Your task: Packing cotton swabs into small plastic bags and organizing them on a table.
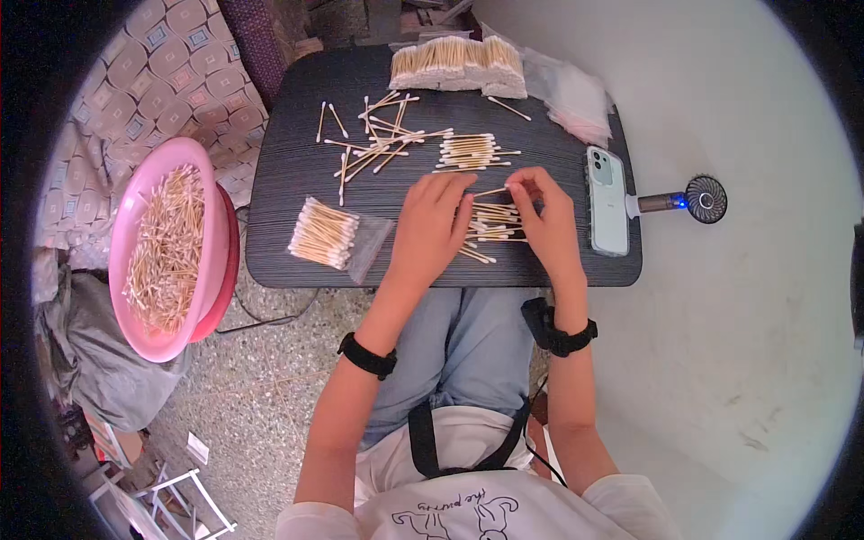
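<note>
A single cotton swab [490, 191] spans the gap between my hands, just above the table. The thumb and fingertips of my right hand [551, 225] pinch its right end. My left hand [428, 227] is curled at its other end, where the thumb and fingers cover the tip. Beneath and between the hands lies a loose row of cotton swabs [497, 223], partly hidden by my left fingers. Just beyond is a neat row of swabs [468, 151]. To the left of my left hand, a packed bundle of swabs [322, 234] sits by a clear plastic bag [369, 245].
Scattered swabs [382, 139] lie on the dark table [288, 180]. Stacked swab bundles [459, 65] and clear bags [576, 94] line the far edge. At right are a phone [608, 202] and small fan [706, 199]. A pink basin [211, 243] full of swabs stands left.
</note>
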Tool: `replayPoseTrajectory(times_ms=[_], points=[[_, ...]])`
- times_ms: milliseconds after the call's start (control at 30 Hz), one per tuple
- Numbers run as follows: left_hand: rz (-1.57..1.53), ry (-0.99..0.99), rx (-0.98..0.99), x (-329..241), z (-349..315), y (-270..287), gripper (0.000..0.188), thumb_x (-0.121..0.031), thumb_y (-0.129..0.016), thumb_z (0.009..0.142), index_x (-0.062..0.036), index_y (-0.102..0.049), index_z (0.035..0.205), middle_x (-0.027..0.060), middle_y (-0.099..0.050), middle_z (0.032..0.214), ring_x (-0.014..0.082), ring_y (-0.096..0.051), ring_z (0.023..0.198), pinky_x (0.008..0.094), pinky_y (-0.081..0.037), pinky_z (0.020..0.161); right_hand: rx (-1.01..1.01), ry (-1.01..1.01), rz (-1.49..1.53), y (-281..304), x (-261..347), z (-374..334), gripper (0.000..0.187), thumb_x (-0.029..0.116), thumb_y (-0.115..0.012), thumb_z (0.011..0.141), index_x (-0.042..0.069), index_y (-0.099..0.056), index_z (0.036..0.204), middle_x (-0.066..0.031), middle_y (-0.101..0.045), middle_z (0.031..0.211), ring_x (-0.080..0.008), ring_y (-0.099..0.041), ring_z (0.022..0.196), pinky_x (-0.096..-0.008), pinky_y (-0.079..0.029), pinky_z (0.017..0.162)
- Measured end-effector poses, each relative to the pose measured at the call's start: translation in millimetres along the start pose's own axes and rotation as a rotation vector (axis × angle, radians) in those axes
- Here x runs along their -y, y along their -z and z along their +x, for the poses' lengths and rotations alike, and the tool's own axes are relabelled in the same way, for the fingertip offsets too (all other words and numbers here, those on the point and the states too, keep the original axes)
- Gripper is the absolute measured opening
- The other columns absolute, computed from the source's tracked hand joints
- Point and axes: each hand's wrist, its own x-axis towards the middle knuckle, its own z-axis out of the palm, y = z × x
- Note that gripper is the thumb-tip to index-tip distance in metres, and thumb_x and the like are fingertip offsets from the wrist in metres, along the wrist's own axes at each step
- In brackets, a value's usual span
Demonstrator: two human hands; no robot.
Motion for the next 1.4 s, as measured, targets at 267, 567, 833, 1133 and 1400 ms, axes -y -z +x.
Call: replayPoseTrajectory(times_ms=[267,567,833,1133,1400], points=[[0.064,-0.058,-0.012,0,-1,-4,0.025,-0.006,-0.057,0.084,-0.0027,-0.060,0.109,0.0118,-0.059,0.104,0.0295,-0.055,0.099,0.0412,-0.043,0.085,-0.206,-0.061,0.077,-10,-8,6,0.010,0.011,-0.060,0.090,0.002,-0.061,0.094,-0.0106,-0.066,0.083,-0.0196,-0.061,0.071,-0.0302,-0.047,0.069],[0.160,-0.134,0.017,2,-4,-6,0.023,-0.008,-0.062,0.081,-0.0020,-0.066,0.103,0.0103,-0.060,0.109,0.0288,-0.054,0.107,0.0413,-0.043,0.091,-0.276,0.008,-0.371,-14,-19,5,0.008,0.010,-0.067,0.078,0.009,-0.070,0.085,-0.0091,-0.062,0.093,-0.0308,-0.052,0.096,-0.0403,-0.042,0.086],[0.230,-0.148,0.059,0,-4,-6,0.025,-0.014,-0.062,0.083,-0.0022,-0.067,0.104,0.0106,-0.060,0.111,0.0281,-0.053,0.109,0.0411,-0.042,0.093,-0.254,0.060,-0.386,-13,-20,4,0.010,0.009,-0.069,0.078,0.008,-0.070,0.087,-0.0086,-0.061,0.091,-0.0297,-0.054,0.092,-0.0395,-0.043,0.084],[0.244,-0.146,0.069,0,-4,-6,0.025,-0.015,-0.062,0.084,-0.0043,-0.069,0.106,0.0097,-0.060,0.114,0.0285,-0.053,0.109,0.0413,-0.042,0.092,-0.211,0.081,-0.318,-15,-18,7,0.011,0.008,-0.068,0.078,0.007,-0.070,0.089,-0.0087,-0.061,0.089,-0.0292,-0.054,0.089,-0.0385,-0.043,0.082],[0.215,-0.114,0.063,2,-4,-6,0.023,-0.013,-0.060,0.085,-0.0037,-0.066,0.106,0.0098,-0.060,0.113,0.0286,-0.053,0.109,0.0413,-0.041,0.093,-0.160,0.161,-0.374,-14,-21,9,0.007,0.007,-0.066,0.079,0.003,-0.064,0.085,-0.0092,-0.059,0.091,-0.0304,-0.052,0.089,-0.0398,-0.043,0.081]])
